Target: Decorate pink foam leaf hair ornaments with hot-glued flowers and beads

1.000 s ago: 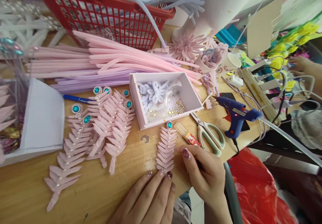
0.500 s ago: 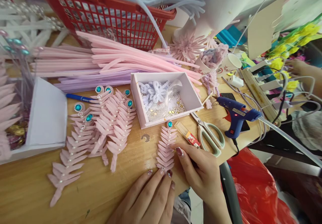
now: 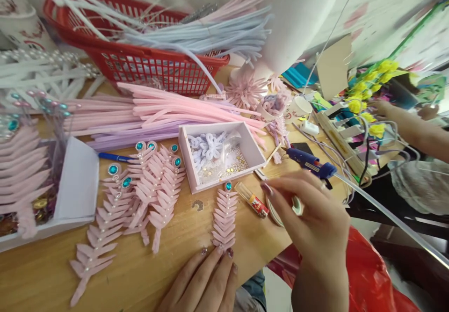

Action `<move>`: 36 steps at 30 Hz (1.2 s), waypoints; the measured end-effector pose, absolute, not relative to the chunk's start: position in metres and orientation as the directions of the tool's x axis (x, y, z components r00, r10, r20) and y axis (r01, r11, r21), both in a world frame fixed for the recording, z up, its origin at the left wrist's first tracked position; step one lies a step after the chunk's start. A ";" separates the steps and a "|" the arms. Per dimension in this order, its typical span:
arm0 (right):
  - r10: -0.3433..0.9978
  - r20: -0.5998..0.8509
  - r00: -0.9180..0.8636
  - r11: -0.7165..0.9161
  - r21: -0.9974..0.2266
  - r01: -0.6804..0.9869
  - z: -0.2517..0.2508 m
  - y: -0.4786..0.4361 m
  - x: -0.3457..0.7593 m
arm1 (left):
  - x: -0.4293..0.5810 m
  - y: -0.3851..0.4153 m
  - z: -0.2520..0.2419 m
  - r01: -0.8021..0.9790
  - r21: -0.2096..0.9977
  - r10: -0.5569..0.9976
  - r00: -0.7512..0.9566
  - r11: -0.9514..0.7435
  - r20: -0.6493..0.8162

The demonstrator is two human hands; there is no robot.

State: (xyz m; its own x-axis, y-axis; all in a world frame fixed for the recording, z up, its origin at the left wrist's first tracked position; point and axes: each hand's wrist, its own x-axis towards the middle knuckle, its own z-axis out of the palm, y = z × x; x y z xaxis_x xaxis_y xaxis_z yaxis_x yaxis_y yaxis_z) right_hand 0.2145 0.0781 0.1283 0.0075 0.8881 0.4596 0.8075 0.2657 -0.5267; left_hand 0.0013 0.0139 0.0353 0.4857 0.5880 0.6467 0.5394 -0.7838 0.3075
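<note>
My left hand [image 3: 205, 279] lies on the table, fingers stretched out, its fingertips on the lower end of a pink plush feather [image 3: 224, 221]. White pearls run along the feather's middle, and a blue gem tops it. My right hand [image 3: 312, 218] is raised to the right of it, thumb and forefinger curved with a gap between thumb and fingers; I see nothing held in them. Behind the right hand is a blue hot glue gun [image 3: 308, 161], its handle hidden. Scissors [image 3: 275, 209], partly covered by this hand, lie below it. A small clear tube with a red-yellow label [image 3: 257, 204] lies nearby.
A white box [image 3: 187, 162] holds lilac plush flowers and beads. More gem-topped pink feathers [image 3: 105, 228] lie left. Pink pipe cleaners [image 3: 182, 108] and a red basket [image 3: 157, 71] stand behind. Power strips with cables [image 3: 340, 146] run right, beside another person's arm [image 3: 414, 129].
My right hand has left the feather's side and moved right and up, over the scissors toward the glue gun. My left hand stays at the feather's base. The view has shifted.
</note>
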 end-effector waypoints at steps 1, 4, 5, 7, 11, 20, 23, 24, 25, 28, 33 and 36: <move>0.901 0.431 -0.037 0.264 -0.479 0.837 0.139 0.092 0.214 | 0.002 0.014 0.034 0.535 0.310 0.584 0.479 -0.786 0.655; 0.976 0.196 -0.094 0.153 -0.313 0.937 0.165 0.135 0.204 | 0.003 0.015 0.031 0.524 0.324 0.581 0.457 -0.788 0.674; 0.994 0.054 -0.092 0.101 -0.204 0.974 0.170 0.148 0.198 | 0.003 0.015 0.029 0.522 0.320 0.575 0.454 -0.791 0.681; 0.979 -0.177 -0.105 0.113 0.035 0.993 0.175 0.169 0.186 | 0.002 0.015 0.027 0.519 0.294 0.552 0.459 -0.803 0.696; 0.950 -0.285 -0.125 0.176 0.161 0.971 0.170 0.187 0.168 | 0.003 0.015 0.023 0.534 0.255 0.526 0.450 -0.806 0.722; 0.940 -0.314 -0.131 0.199 0.193 0.961 0.163 0.194 0.164 | 0.003 0.016 0.022 0.547 0.219 0.507 0.455 -0.808 0.731; 0.949 -0.285 -0.133 0.185 0.164 0.969 0.168 0.193 0.164 | 0.003 0.018 0.024 0.550 0.216 0.504 0.448 -0.806 0.738; 0.955 -0.269 -0.128 0.174 0.158 0.972 0.172 0.190 0.166 | 0.003 0.018 0.025 0.551 0.223 0.510 0.447 -0.804 0.735; 0.962 -0.242 -0.129 0.166 0.139 0.976 0.175 0.184 0.169 | 0.003 0.018 0.026 0.549 0.231 0.516 0.446 -0.803 0.731; 0.970 -0.044 -0.240 0.233 -0.119 0.965 0.181 0.153 0.183 | 0.001 0.015 0.030 0.537 0.267 0.540 0.451 -0.800 0.711; 0.908 0.345 -0.237 0.402 -0.557 0.727 0.143 0.082 0.196 | -0.003 0.008 0.036 0.525 0.319 0.584 0.482 -0.789 0.653; 0.921 0.376 -0.098 0.338 -0.652 0.679 0.107 0.054 0.191 | -0.005 0.007 0.040 0.529 0.336 0.606 0.503 -0.780 0.616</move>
State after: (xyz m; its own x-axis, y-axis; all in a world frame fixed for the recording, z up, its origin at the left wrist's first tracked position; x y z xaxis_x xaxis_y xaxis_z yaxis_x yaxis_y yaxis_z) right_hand 0.1912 0.0540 0.1067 -0.0980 0.9214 0.3761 0.6788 0.3382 -0.6518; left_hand -0.0045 0.0071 0.0402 0.5031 0.6065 0.6157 0.5287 -0.7795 0.3359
